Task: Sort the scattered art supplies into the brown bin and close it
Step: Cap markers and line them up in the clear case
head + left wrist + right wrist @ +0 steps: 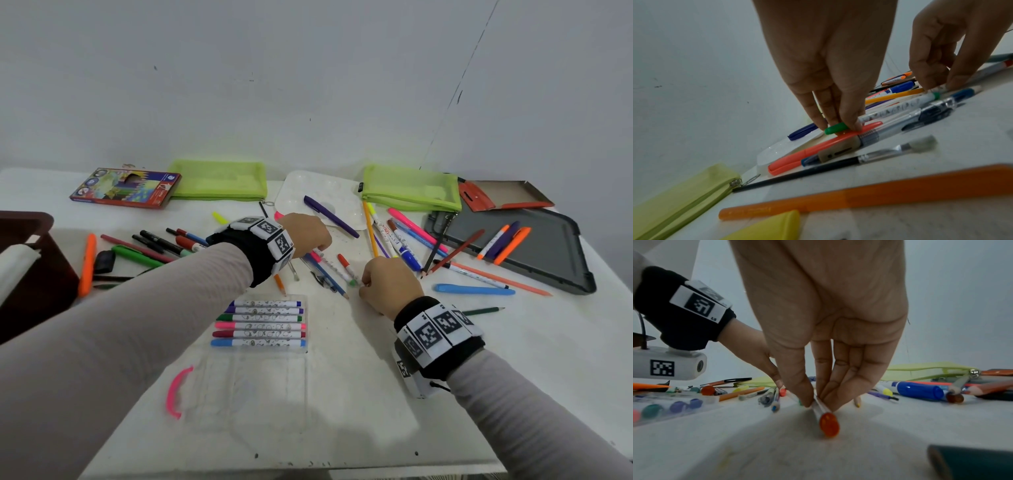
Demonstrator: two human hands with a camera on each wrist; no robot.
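My left hand (321, 249) pinches the green cap of a white patterned marker (898, 108) that lies on the white table (342, 394); in the left wrist view the left fingertips (854, 125) close round that cap. Just beside it, my right hand (363, 281) pinches the tail of a red marker (346, 266), which lies flat, between thumb and fingers (805, 395); its red end (828, 426) points at the right wrist camera. The dark brown bin (30, 274) stands at the table's left edge, open on top.
A clear case (263, 322) with several markers lies in front of my left arm. Loose pens, pencils and a brush (900, 148) crowd the middle. Two green mesh pouches (219, 180), a pencil box (125, 188), a white palette (294, 195) and a dark grey tray (548, 270) sit behind.
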